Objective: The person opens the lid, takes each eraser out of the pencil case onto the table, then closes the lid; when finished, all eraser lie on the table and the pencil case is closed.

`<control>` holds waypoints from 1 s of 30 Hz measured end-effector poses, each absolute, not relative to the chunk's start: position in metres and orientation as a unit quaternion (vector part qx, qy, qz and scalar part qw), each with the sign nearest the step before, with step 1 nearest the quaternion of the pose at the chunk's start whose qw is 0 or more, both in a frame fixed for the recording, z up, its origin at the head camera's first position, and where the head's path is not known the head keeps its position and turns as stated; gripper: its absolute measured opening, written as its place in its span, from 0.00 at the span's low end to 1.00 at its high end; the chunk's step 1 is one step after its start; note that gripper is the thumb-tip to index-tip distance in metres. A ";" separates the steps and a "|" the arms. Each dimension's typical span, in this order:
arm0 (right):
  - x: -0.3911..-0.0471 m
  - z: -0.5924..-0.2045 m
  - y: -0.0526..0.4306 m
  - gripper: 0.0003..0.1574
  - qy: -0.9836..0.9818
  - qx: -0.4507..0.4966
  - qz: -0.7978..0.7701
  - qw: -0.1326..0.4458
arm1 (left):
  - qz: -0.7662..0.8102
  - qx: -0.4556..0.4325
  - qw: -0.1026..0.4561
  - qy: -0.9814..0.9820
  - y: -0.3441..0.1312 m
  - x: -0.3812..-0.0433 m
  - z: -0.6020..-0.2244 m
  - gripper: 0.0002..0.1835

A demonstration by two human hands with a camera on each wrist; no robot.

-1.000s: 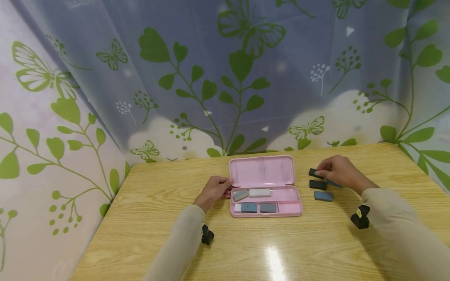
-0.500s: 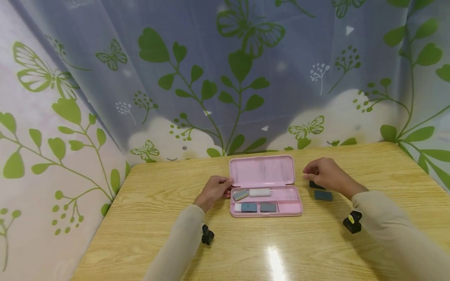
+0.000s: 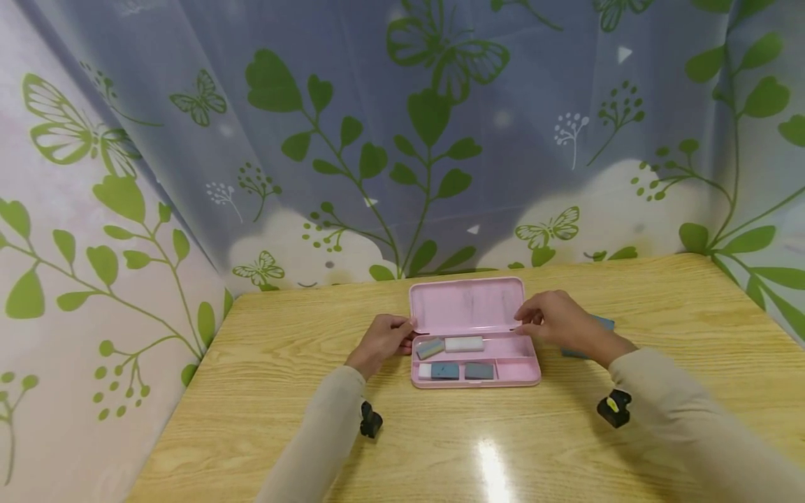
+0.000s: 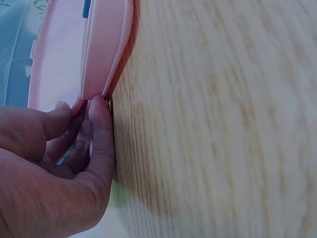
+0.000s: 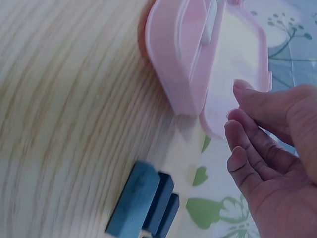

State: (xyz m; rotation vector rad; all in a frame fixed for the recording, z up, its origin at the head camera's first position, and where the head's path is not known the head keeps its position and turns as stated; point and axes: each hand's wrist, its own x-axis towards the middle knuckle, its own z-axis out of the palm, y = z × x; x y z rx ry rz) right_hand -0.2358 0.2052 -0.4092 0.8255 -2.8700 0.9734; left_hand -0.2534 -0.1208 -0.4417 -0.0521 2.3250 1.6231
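Observation:
A pink pencil case lies open on the table, its lid tipped back. Inside are a white eraser, a tilted grey-and-yellowish eraser, a blue-sleeved eraser and a grey eraser. My left hand holds the case's rear left corner, thumb against the lid, a finger at the base. By the lid's right edge, my right hand has its fingers loosely bent around nothing. Below it in the right wrist view lie a blue block and dark blocks, mostly hidden in the head view.
The wooden table reaches back to a curtain printed with leaves and butterflies. Beyond my right hand a blue block shows partly. Black wrist cameras sit on both sleeves.
My right hand has moved left from the dark and blue blocks, where it was touching one, to the lid's right edge. The left hand and the case have stayed put.

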 end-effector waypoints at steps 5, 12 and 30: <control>-0.232 -0.409 0.195 0.09 -0.909 0.264 0.323 -0.010 | 0.568 -0.021 0.153 0.808 -0.121 -0.253 -0.442 0.16; -0.231 -0.415 0.180 0.11 -0.903 0.272 0.332 -0.018 | 0.577 -0.016 0.153 0.802 -0.121 -0.253 -0.443 0.16; -0.230 -0.429 0.153 0.07 -0.908 0.294 0.298 -0.020 | 0.575 -0.011 0.151 0.804 -0.122 -0.254 -0.443 0.16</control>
